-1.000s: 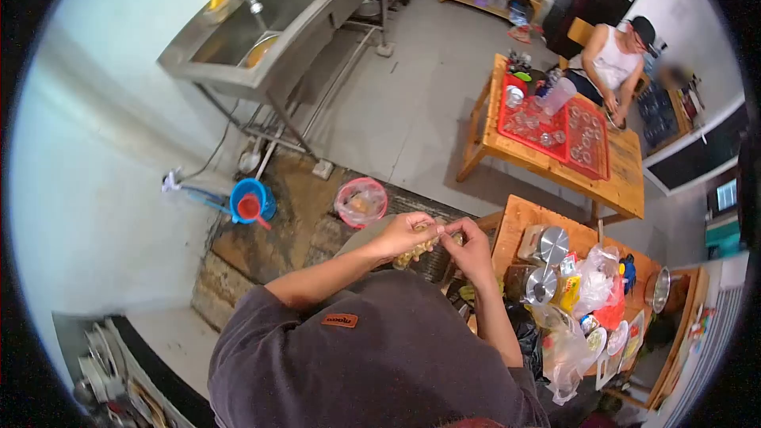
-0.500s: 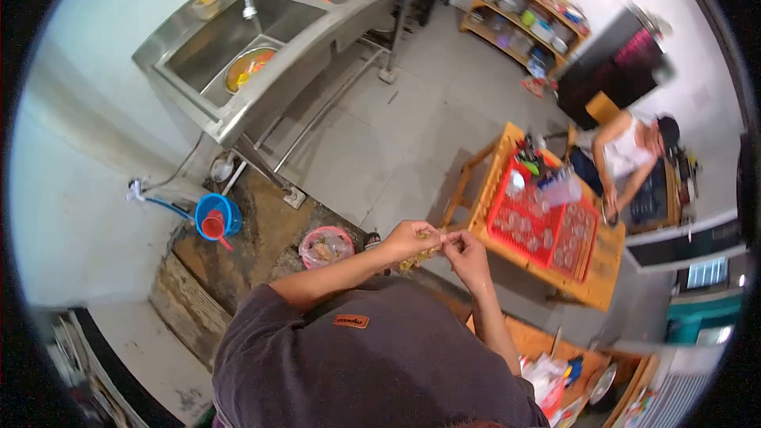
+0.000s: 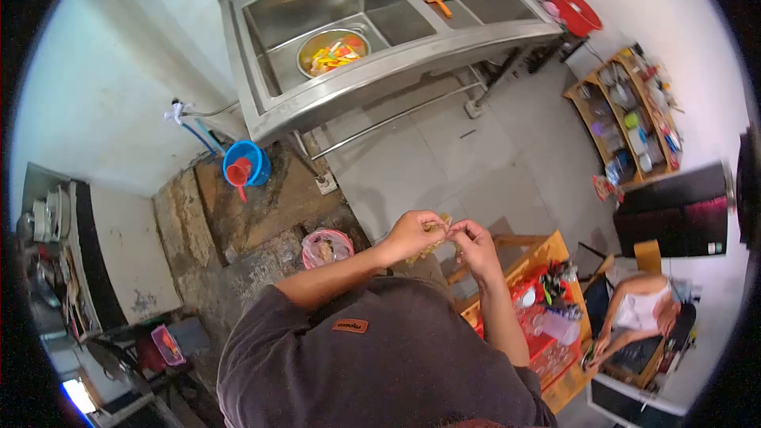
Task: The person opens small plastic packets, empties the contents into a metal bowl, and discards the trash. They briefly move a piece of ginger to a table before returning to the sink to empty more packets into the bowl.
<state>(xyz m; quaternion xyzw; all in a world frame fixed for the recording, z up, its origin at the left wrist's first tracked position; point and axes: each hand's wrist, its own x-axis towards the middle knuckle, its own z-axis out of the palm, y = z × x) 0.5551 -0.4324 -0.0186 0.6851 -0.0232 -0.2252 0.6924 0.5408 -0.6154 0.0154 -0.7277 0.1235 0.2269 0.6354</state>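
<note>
- The pale yellowish bundle (image 3: 434,245) is mostly covered by fingers, and what it is made of cannot be made out.
- The wooden desk (image 3: 547,252) is partly hidden behind the right forearm. Another person (image 3: 642,313) sitting at its far side is squeezed against the lens edge.
- The room has a grey tiled floor (image 3: 476,158) and a steel sink (image 3: 412,51) holding a bowl (image 3: 334,51) of colourful pieces. A blue bucket (image 3: 246,165) and a pink-lined bin (image 3: 326,247) stand below it.
- The bundle is held in the air above the desk's near corner. Its long axis slants from low beside the left hand (image 3: 412,235) up toward the right hand (image 3: 476,244).
- Both hands are closed on the bundle with fingertips pinching it.
</note>
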